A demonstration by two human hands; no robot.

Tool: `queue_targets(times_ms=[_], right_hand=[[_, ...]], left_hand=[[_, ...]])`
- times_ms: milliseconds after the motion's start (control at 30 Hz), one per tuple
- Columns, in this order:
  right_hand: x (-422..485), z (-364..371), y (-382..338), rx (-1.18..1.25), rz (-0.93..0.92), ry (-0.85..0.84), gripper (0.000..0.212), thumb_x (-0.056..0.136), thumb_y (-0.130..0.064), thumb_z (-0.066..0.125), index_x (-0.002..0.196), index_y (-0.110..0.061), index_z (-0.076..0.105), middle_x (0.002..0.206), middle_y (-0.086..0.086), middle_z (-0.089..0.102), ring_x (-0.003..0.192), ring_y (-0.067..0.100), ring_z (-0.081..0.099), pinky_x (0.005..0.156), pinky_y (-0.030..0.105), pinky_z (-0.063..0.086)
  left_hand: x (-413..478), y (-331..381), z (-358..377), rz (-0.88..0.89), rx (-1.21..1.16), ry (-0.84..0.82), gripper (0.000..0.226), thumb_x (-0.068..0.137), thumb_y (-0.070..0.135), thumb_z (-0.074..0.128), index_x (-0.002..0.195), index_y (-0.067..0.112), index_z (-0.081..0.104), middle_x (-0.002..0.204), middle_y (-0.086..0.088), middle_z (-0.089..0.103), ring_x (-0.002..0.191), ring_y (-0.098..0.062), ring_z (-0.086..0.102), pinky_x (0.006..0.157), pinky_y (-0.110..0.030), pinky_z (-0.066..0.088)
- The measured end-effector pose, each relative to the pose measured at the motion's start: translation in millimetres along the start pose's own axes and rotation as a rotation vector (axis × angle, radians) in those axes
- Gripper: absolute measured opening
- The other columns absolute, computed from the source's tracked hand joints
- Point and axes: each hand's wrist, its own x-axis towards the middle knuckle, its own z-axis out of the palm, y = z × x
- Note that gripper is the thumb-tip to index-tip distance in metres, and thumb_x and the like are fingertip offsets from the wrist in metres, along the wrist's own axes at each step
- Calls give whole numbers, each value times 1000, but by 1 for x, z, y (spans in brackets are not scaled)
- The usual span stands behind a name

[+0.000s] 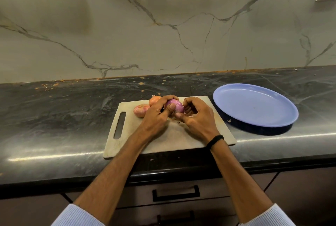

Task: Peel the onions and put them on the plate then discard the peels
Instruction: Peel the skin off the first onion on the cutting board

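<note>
Glossy purple onion [175, 106] - round, partly bare - held over the far edge of the flat grey cutting board [163, 140]. Left hand [158, 115] wraps it; right hand [198, 118] pinches its end, fingers curled. Two papery-skinned onions [141, 110] on the board's far-left part. Smooth blue plate [254, 106] right of the board.

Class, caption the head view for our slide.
Left hand and right hand peel an onion over the cutting board.

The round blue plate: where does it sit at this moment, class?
In the head view, the round blue plate sits on the dark countertop, right of the grey cutting board.
</note>
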Motion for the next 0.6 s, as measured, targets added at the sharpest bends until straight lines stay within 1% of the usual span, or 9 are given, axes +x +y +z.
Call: queue_targets(times_ms=[67,133,200,300,367,433,500,600], right_hand=[[0,0,1,-15,-12,-3,29,73,-23,84,90,-19,60,82,-8,59,74,9,55,66,14,49],[0,0,1,-19,-20,-8,29,73,-22,84,89,-21,60,80,-11,58,73,6,55,65,12,48],[-1,0,1,-23,-26,-12,30,72,-21,85,88,-21,60,80,-12,58,72,2,55,65,10,47],[0,0,0,-18,-31,-20,29,72,-20,85,88,-19,61,78,-13,57,75,-4,54,65,7,46],[-1,-1,-1,-15,-39,-26,28,72,-18,85,87,-17,62,77,-13,56,75,-7,54,65,6,45],[-1,-1,-1,-24,-50,-23,26,72,-19,84,86,-15,62,76,-13,55,73,-5,54,64,6,44],[-1,0,0,-54,-61,-15,25,73,-20,84,85,-14,63,76,-10,55,67,1,53,64,7,44],[-1,3,3,-114,-95,-2,25,74,-17,82,75,-17,56,74,-6,54,65,3,49,62,8,41]], left_hand=[[1,-1,0,-4,12,-1,20,105,31,50,116,44,58,119,10,58,106,-8,62,88,-27,57],[1,-1,1,-7,23,-6,20,105,30,50,116,46,57,118,15,58,105,-6,62,87,-25,57],[2,-3,1,-6,28,-8,21,105,29,50,116,45,58,117,16,59,106,-5,62,88,-24,56],[3,-8,0,-15,66,-10,26,103,35,49,126,31,61,118,11,61,110,-7,61,94,-28,55],[4,-9,0,-23,83,-11,31,101,40,48,128,29,60,117,11,61,111,-7,61,96,-30,55],[4,-8,0,-29,79,-19,25,103,36,48,126,33,59,116,13,60,111,-8,60,97,-32,55],[4,-7,0,-23,76,-21,23,104,34,48,125,35,58,115,15,59,110,-8,60,96,-31,55],[4,-6,0,-24,76,-14,21,105,31,49,124,33,58,116,14,59,110,-7,60,95,-30,55]])
